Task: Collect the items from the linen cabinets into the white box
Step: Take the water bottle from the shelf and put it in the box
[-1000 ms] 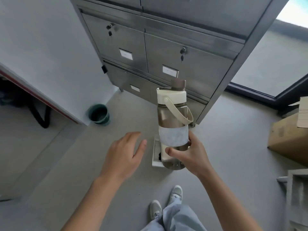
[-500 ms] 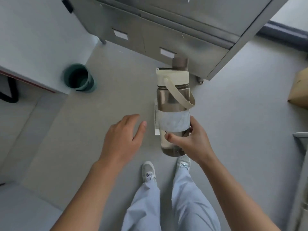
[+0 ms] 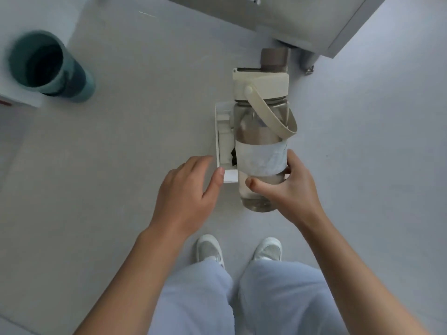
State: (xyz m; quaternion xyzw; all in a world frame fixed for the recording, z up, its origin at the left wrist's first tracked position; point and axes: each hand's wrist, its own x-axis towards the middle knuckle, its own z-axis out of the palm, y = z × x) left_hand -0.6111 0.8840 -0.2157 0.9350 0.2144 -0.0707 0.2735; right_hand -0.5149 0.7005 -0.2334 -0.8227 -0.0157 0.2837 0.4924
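Cabinet (image 3: 302, 18): bottom edge only, top of view.
White box (image 3: 219, 141): on floor, some items already inside.
Bottle (image 3: 261, 131): upright above box, not yet in.
Right grip (image 3: 290, 189): curled round bottle's lower body.
Left grip (image 3: 188, 192): fingers relaxed, empty, near box corner.
Left to do: lower bottle in.

Light blue trousers (image 3: 193, 301); white trainers (image 3: 209, 249) with grey toe panels, below left hand (image 3: 186, 192) and right hand (image 3: 294, 189). Forearms bare.

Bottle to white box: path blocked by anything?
Nothing visible blocks it. The right hand holds the bottle above the white box, which already holds items. The left hand is open by its near corner.
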